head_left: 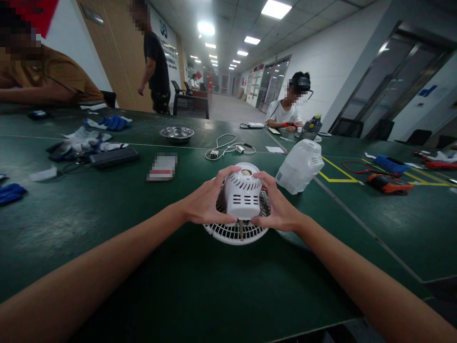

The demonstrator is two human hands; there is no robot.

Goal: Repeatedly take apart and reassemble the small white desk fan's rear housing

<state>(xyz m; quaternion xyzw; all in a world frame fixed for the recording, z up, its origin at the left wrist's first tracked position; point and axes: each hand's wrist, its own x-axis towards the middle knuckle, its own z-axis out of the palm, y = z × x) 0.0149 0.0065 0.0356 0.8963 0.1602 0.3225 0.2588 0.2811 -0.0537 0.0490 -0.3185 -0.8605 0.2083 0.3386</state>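
Cupping a white housing (243, 202) from both sides, the person at the bench (200, 286) has each grip closed around it, fingertips on the upper rim and thumbs at the lower edge. The left hand (205, 204) takes one flank, the right hand (280, 206) the other, leaving the slotted face between them uncovered. The housing sits over a round grille (221, 235) that spreads out beneath it on the bench; whether the two are joined I cannot tell from where I stand. It looks like thin, hard plastic, so I would expect it to be stiff, fairly light unless a motor is inside, and a little slippery on its smooth curves. The plain sides seem the best place to hold; squeezing hard across the slots might crack the thin bars, and the grille's ribs look easier still to bend or snap. Beyond the housing lies a looped cable (228, 155), with a metal bowl (177, 135) farther off to its left. Just right of the housing stands a cloudy white container (300, 167), and well to its right lies an orange meter (387, 185).
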